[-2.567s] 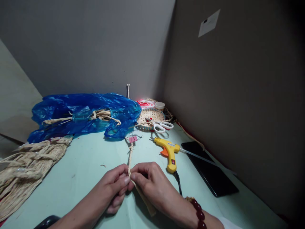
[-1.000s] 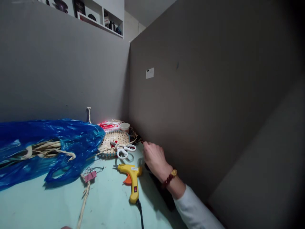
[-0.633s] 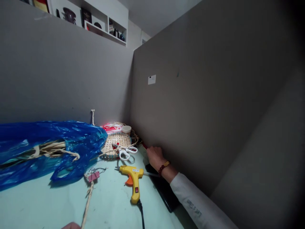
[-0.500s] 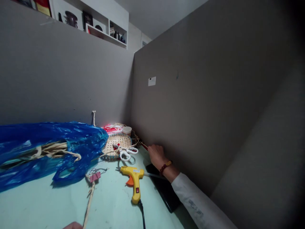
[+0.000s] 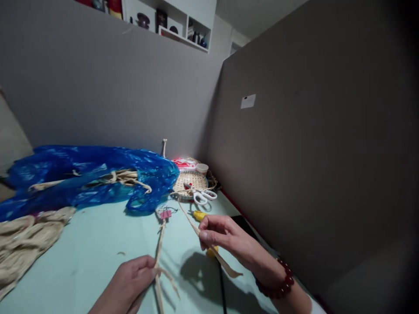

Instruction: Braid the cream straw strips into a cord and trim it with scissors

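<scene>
A pale twisted cord of dried plant fibre (image 5: pixel 160 242) runs toward me from a pink binder clip (image 5: pixel 166 214) on the table. Pinched on that cord is my left hand (image 5: pixel 135 279), with loose strand ends hanging below the fingertips. My right hand (image 5: pixel 225 240), a dark red bead bracelet on its wrist, grips a separate flat fibre strip (image 5: pixel 225 267) between thumb and fingers. The strip sticks out on both sides of the hand. Under the right hand lies a yellow glue gun (image 5: pixel 199 215), mostly covered from view.
White-handled scissors (image 5: pixel 203 197) rest on a woven basket (image 5: pixel 193 176) near a paper cup (image 5: pixel 202 168). A blue plastic bag (image 5: pixel 108 161) holding bundled fibre spreads across the back left. Braided fibre pieces (image 5: pixel 32 244) lie at left. A grey partition (image 5: pixel 310 152) borders the right side.
My right hand has come back from beside the right partition and now holds a fibre strip over the glue gun. The view has turned left, showing more of my left hand on the cord.
</scene>
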Demonstrator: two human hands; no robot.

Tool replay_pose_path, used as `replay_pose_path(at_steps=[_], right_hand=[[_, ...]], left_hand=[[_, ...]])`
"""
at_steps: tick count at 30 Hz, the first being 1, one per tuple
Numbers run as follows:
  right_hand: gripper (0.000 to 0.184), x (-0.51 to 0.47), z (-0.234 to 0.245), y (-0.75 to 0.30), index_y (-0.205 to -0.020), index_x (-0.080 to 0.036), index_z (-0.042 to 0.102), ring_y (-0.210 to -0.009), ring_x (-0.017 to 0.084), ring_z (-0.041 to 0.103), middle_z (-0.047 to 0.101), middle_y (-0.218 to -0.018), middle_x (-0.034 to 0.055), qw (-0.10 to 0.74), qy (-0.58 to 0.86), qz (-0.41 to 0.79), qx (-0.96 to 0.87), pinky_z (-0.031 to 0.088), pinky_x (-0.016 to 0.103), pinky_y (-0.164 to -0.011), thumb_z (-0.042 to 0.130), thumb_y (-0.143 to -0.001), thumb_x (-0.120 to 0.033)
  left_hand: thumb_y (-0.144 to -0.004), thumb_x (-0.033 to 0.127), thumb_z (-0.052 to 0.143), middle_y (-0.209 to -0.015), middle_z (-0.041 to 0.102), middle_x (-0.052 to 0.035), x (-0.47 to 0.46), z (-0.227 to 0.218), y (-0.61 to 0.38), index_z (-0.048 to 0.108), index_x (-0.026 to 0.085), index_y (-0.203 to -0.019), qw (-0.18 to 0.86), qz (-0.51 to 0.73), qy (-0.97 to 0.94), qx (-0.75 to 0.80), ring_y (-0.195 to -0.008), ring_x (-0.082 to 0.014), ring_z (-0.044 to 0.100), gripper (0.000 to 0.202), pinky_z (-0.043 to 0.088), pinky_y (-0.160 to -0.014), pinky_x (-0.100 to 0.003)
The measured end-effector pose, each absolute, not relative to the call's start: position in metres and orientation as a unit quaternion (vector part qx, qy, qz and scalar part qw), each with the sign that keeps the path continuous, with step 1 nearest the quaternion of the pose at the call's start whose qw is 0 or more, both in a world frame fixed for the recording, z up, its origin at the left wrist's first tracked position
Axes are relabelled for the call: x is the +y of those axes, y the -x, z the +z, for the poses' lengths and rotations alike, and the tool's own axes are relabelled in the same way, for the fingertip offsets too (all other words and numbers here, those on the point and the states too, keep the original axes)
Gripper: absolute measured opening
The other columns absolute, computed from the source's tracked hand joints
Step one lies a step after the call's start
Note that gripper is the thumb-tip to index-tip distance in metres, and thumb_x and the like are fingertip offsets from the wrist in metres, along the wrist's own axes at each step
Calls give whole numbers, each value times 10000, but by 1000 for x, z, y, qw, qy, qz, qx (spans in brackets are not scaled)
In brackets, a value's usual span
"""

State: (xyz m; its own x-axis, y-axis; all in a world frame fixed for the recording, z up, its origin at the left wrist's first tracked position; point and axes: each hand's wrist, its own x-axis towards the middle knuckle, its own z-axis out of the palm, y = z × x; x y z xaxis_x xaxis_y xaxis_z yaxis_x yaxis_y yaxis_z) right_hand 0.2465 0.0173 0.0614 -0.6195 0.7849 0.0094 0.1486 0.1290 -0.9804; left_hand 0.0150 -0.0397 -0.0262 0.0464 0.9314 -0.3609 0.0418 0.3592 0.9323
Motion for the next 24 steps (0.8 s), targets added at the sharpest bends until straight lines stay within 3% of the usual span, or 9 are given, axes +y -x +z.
replay_pose_path(at_steps=[3, 6, 8, 11, 14, 16, 18, 22, 24], right_hand=[[174, 9, 57, -231, -861, -150, 557, -723, 115, 523, 595, -813, 21, 237, 315, 593, -702, 412, 227, -681, 606, -861, -317], [75, -4, 54, -221, -932, -161, 539, -740, 127, 542, 603, -845, 28, 189, 332, 568, -729, 429, 248, -689, 515, -899, -224], [100, -13, 51, -218, -980, -175, 540, -734, 130, 532, 634, -878, 30, 162, 361, 502, -769, 416, 255, -682, 463, -916, -183], [149, -22, 44, -218, -953, -202, 543, -707, 126, 528, 650, -793, -10, 152, 393, 417, -805, 390, 253, -692, 410, -975, -267], [343, -27, 37, -218, -800, -206, 521, -584, 105, 476, 509, -584, -55, 142, 423, 376, -812, 343, 229, -604, 330, -1010, -398], [404, -29, 34, -218, -724, -199, 503, -526, 97, 411, 437, -546, -59, 134, 431, 350, -821, 305, 229, -551, 323, -1008, -424], [387, -31, 33, -218, -717, -195, 533, -537, 97, 422, 475, -574, -48, 129, 422, 339, -831, 308, 226, -556, 348, -1006, -374], [228, -32, 36, -216, -994, -214, 610, -700, 115, 544, 638, -799, -6, 172, 383, 341, -841, 364, 211, -653, 390, -967, -160], [236, -31, 37, -212, -989, -213, 623, -693, 117, 546, 645, -798, -2, 184, 381, 336, -842, 359, 214, -643, 389, -977, -189]], left_hand=[[-700, 498, 688, -398, 371, 116, -42, -18, -14, 550, 177, -654, 592, 396, -434, 552, -280, -5, 159, 353, 22, -329, -192], [-729, 460, 665, -472, 483, 83, -46, -10, -13, 552, 168, -711, 588, 408, -431, 549, -300, 0, 171, 314, 32, -332, -188], [-742, 441, 651, -455, 454, 97, -47, -6, -14, 550, 166, -718, 589, 398, -436, 552, -301, -1, 164, 294, 39, -336, -185], [-764, 424, 630, -433, 371, 128, -49, -1, -14, 542, 169, -716, 587, 386, -437, 562, -312, -7, 151, 274, 49, -346, -182], [-783, 428, 618, -423, 331, 139, -50, 1, -15, 542, 170, -729, 582, 378, -441, 570, -325, -14, 157, 275, 70, -361, -183], [-791, 444, 614, -415, 330, 137, -50, 0, -14, 551, 169, -741, 578, 372, -449, 570, -332, -21, 171, 287, 82, -369, -192], [-801, 453, 606, -425, 337, 131, -49, -1, -13, 560, 166, -760, 578, 365, -455, 570, -342, -25, 180, 293, 81, -377, -203], [-832, 441, 575, -464, 333, 126, -49, -5, -11, 553, 170, -787, 577, 353, -460, 575, -362, -31, 179, 276, 83, -388, -213], [-845, 443, 560, -452, 313, 128, -50, -5, -10, 545, 177, -777, 575, 347, -467, 575, -375, -41, 183, 275, 104, -393, -213]])
